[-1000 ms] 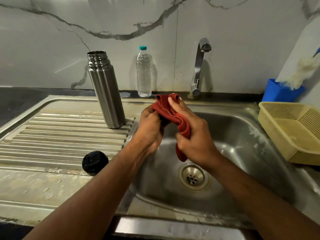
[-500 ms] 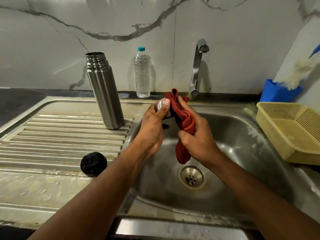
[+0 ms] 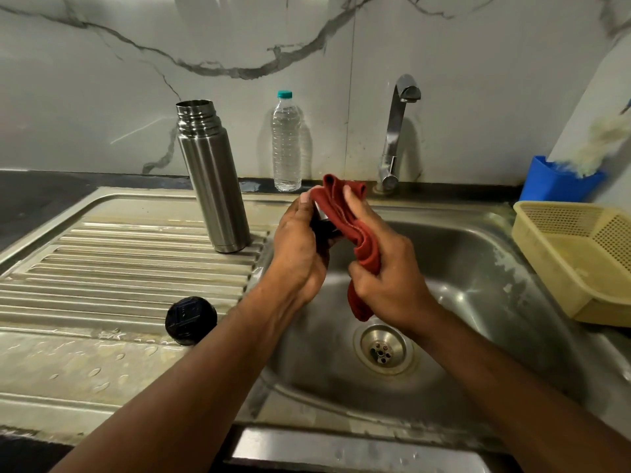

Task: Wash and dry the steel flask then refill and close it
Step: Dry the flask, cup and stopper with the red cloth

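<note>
Both hands over the sink basin (image 3: 478, 268) — left hand (image 3: 300, 254) curled round a small dark part, mostly hidden, right hand (image 3: 386, 278) clutching the red cloth (image 3: 345, 213) against it. Steel flask (image 3: 213, 186) stands upright, uncapped, just left of the left grip; black lid (image 3: 190, 320) lies below-left of it.

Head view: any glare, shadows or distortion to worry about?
Head view: sharp overall; wide-angle bends the sink rim and tilts the flask; soft glare on the basin wall; bottle and tap cast faint shadows on the wall; brush at right edge looks blurred.
</note>
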